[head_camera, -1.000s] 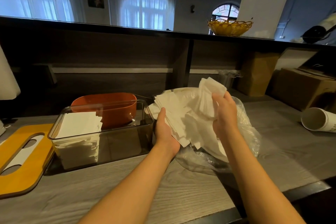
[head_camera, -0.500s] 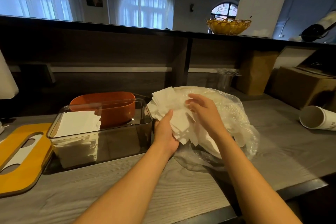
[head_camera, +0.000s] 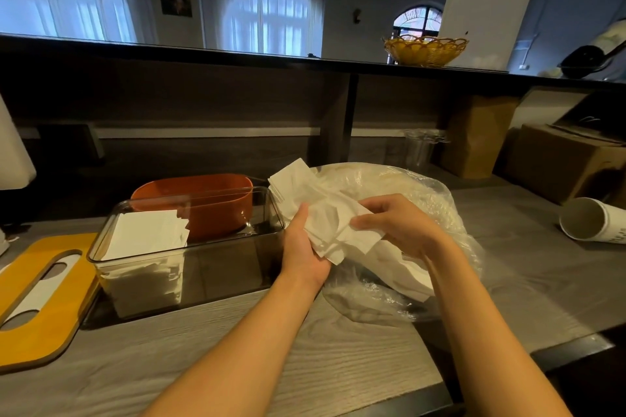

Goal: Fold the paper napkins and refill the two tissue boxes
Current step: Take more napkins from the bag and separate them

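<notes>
Both hands are on the napkin bundle [head_camera: 325, 213] above the plastic bag [head_camera: 423, 200], left hand [head_camera: 305, 247] gripping beneath, right hand [head_camera: 396, 223] pinching on top; light, limp, tearable paper, I'd say; best held by its stacked edges.

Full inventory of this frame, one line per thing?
napkins: one bunch, white, held in both hands above bag
bag: 1, clear plastic, table, right of clear box
clear box: 1, smoky clear, table, left of hands
napkin stack: 1, white, left end of clear box
orange box: 1, orange, behind clear box
lid: 1, yellow, slotted, far left
cup: 1, white, on its side, far right
basket: 1, yellow, upper ledge
cartons: 2, brown, back right
left hand: grips napkins
right hand: pinches napkins
</notes>
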`<state>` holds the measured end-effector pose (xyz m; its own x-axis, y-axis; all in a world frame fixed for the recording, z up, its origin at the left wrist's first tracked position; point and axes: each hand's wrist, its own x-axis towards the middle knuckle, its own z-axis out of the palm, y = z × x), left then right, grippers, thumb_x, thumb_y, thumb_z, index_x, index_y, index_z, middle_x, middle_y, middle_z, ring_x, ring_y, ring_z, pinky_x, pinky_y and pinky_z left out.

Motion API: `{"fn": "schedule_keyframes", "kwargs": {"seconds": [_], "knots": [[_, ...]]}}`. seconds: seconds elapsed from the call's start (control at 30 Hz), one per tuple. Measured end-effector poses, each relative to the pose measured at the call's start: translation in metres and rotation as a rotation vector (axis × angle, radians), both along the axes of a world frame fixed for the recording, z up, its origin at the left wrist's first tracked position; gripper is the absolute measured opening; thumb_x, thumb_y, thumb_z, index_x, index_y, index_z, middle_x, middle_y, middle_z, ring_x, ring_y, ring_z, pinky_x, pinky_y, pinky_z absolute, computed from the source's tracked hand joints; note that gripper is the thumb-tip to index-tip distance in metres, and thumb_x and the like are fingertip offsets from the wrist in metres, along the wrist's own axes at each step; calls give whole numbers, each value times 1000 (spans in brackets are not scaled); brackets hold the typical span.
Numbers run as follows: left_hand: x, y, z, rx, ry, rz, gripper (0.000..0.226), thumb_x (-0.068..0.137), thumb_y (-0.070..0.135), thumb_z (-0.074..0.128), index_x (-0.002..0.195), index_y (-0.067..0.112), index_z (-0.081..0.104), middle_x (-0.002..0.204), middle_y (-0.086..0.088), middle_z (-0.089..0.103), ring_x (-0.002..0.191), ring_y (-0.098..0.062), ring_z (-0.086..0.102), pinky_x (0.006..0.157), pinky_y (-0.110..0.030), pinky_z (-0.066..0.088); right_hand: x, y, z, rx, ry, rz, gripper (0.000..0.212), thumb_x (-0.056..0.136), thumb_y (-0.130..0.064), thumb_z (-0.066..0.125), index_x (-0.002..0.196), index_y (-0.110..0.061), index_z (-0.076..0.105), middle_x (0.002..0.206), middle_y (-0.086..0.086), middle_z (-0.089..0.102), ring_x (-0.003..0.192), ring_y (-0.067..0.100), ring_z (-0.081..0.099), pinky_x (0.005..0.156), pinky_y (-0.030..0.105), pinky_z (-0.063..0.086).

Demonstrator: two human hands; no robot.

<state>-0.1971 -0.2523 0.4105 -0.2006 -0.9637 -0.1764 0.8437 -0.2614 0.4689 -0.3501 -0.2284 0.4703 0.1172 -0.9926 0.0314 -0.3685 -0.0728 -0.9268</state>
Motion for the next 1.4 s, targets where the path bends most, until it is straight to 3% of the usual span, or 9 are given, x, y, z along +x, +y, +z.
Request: {"fn": "schedule_keyframes", "kwargs": {"seconds": [0.23, 0.33, 0.43, 0.57, 0.77, 0.97, 1.17, 1.3, 1.4], "knots": [[-3, -7, -8, 112, -74, 65, 37, 99, 30, 60, 135, 18, 60, 123, -15, 69, 107, -38, 67, 71, -47, 57, -9, -5, 0, -63, -217, -299, 16, 86, -9, 72, 93, 5, 73, 88, 14, 68, 80, 24, 63, 76, 35, 51], [-4, -8, -8, 139, -116, 100, 36, 97, 27, 65, 132, 20, 62, 118, -14, 72, 101, -37, 69, 70, -49, 59, -4, -2, 8, -140, -433, -401, 11, 93, -8, 62, 93, -2, 72, 89, 3, 68, 83, 17, 63, 70, 30, 51], [-6, -6, -6, 151, -156, 110, 37, 94, 30, 70, 128, 20, 64, 112, -12, 74, 91, -33, 73, 62, -45, 60, 0, 1, 11, -197, -615, -302, 11, 95, -15, 61, 97, -10, 70, 94, 1, 71, 91, 18, 67, 66, 30, 55], [-8, -5, -4, 105, -170, 63, 83, 66, 66, 73, 139, 30, 54, 124, -10, 70, 105, -37, 70, 83, -57, 59, 19, 1, 5, -229, -793, -117, 20, 95, -19, 61, 113, -11, 64, 102, 3, 72, 91, 18, 70, 73, 33, 60], [-9, -1, 0, -44, -146, -22, 59, 91, 72, 40, 128, 30, 58, 124, -12, 70, 112, -35, 67, 92, -55, 55, 52, -8, -17, -181, -134, -363, 14, 93, -23, 67, 87, -10, 69, 76, 1, 67, 60, 11, 64, 51, 22, 54], [-9, -3, -5, 2, -223, 77, 45, 96, 44, 61, 138, 26, 57, 124, -11, 71, 111, -35, 68, 97, -63, 51, 43, -14, -19, -119, 0, -388, 41, 88, -36, 73, 86, 5, 70, 72, 11, 56, 58, 15, 51, 49, 17, 46], [-9, -6, -6, 55, -282, 72, 62, 90, 62, 59, 141, 27, 49, 124, -11, 69, 107, -35, 69, 93, -59, 55, 36, -15, -16, -65, -167, -345, 27, 82, -29, 80, 100, -10, 74, 96, 4, 69, 88, 19, 65, 66, 24, 54], [-10, -2, -2, 38, -339, 71, 53, 96, 58, 52, 137, 24, 50, 116, -11, 71, 100, -32, 71, 89, -53, 58, 43, -12, -16, -54, 14, -327, 16, 88, -32, 73, 92, -16, 72, 87, 1, 67, 79, 15, 62, 61, 21, 49], [-10, -1, -1, 27, -338, 73, 53, 98, 59, 48, 138, 24, 52, 116, -11, 72, 103, -32, 70, 91, -53, 57, 42, -9, -12, -126, -12, -294, 14, 95, -30, 64, 92, -18, 71, 89, 0, 67, 81, 15, 61, 63, 22, 48]]}}
